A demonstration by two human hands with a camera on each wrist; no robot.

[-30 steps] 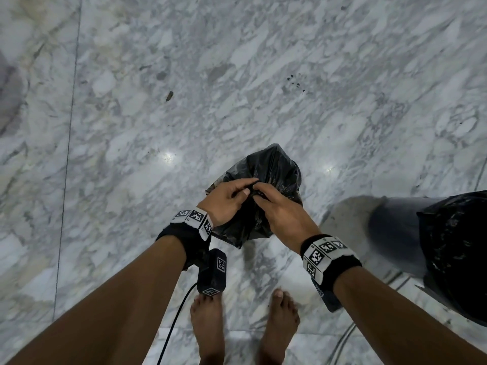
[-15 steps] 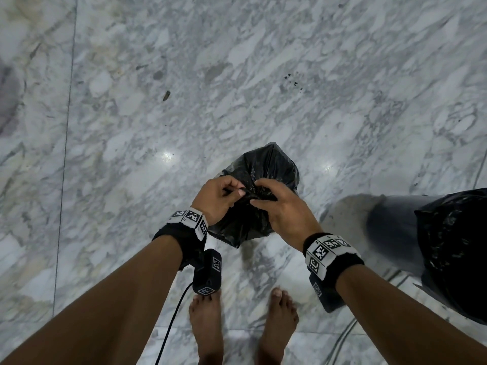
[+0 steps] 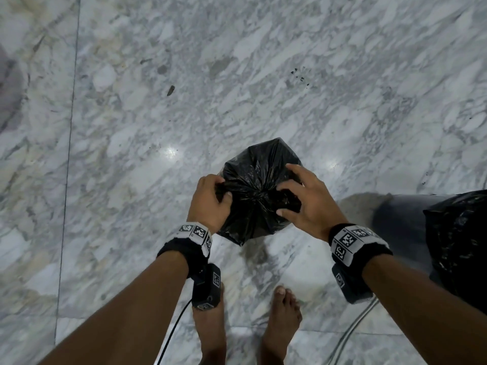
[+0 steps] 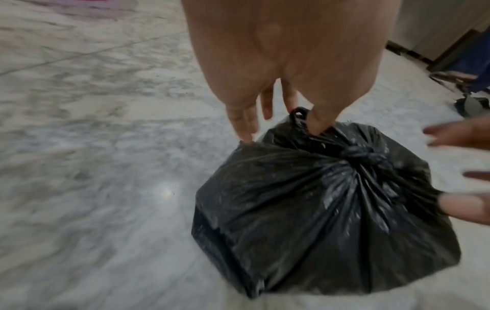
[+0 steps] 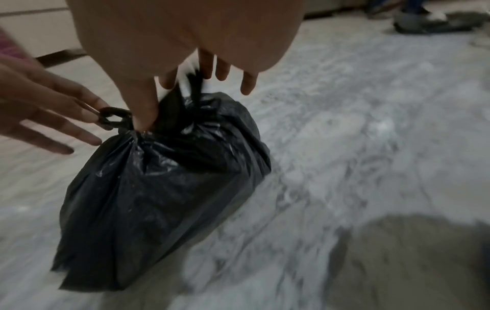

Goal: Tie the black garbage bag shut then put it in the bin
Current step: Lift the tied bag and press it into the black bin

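The black garbage bag [image 3: 257, 206] hangs just above the marble floor between my hands, its top gathered into a knot [image 4: 363, 153]. My left hand [image 3: 224, 192] pinches one twisted tail of the bag [image 4: 299, 116] on the knot's left. My right hand [image 3: 287, 200] pinches the other tail [image 5: 196, 84] on the right, with its outer fingers spread. The bin [image 3: 395, 222] stands at the right edge, grey, with a black liner [image 3: 463, 248] folded over its rim. In the right wrist view the left hand's fingers [image 5: 66, 100] hold a small loop of plastic.
My bare feet [image 3: 282, 320] stand right under the bag on the white-grey marble floor [image 3: 131, 154]. A black cable [image 3: 171, 335] hangs from the left wrist camera. A few dark specks [image 3: 299, 77] lie farther out. A wheeled blue object [image 4: 472, 88] stands by the wall.
My hands were close together at the bag's top; now they have drawn apart sideways, each pulling a tail, and the bag's mouth is cinched into a tight knot.
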